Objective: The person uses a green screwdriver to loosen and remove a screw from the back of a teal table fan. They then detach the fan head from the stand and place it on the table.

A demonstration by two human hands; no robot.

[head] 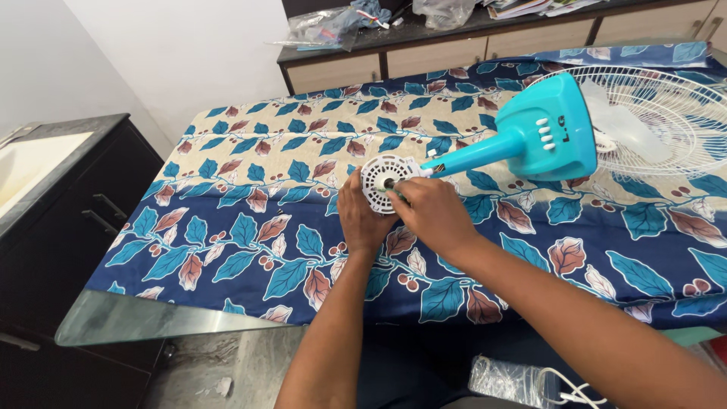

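A glass-topped table (113,322) draped in a blue leaf-patterned cloth (250,189) is seen, its near and left edges bare, with open cloth left of the hands. One turquoise plastic table fan (549,129) is laid flat. One round white slotted plastic disc (381,178), at the fan's stem end, is gripped by the left hand (363,216) and pinched by the right hand (432,212).

Both hands (401,216) grip a white round disc (384,182) beside a teal fan (545,136).
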